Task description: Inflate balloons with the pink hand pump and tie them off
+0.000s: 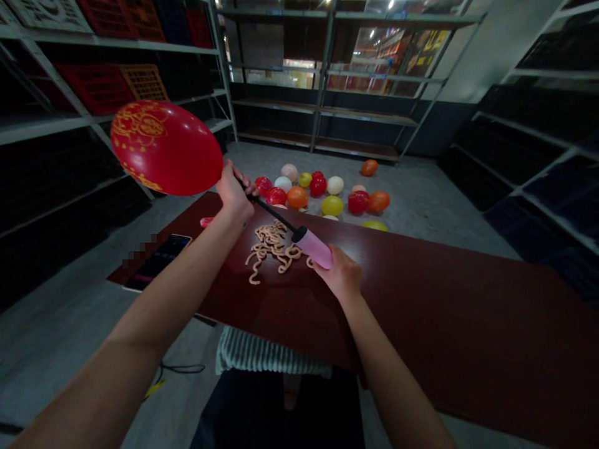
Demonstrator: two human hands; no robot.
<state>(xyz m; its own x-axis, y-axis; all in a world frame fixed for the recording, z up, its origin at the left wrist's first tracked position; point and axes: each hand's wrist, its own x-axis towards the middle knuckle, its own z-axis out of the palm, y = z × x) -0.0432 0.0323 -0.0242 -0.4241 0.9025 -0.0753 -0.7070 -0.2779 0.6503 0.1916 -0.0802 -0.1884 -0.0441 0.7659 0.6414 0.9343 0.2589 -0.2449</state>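
A large red balloon (175,149) with gold printing is inflated and sits on the nozzle end of a balloon pump. My left hand (235,190) is closed around the balloon's neck and that end of the pump, whose tip is hidden by the fingers. From there a black rod slants down to the pink body of the pump (316,246). My right hand (341,274) is wrapped round the lower end of the pink body. Below the rod, a heap of curly beige strips (274,246) lies on the dark red-brown table (397,280).
A tablet or phone (159,262) and a small pink-red item (206,222) lie on the table's left. Several inflated balloons (297,197) rest on the floor beyond it. Shelving with crates (145,81) stands left, a metal rack (322,81) behind. A cable (182,369) lies on the floor.
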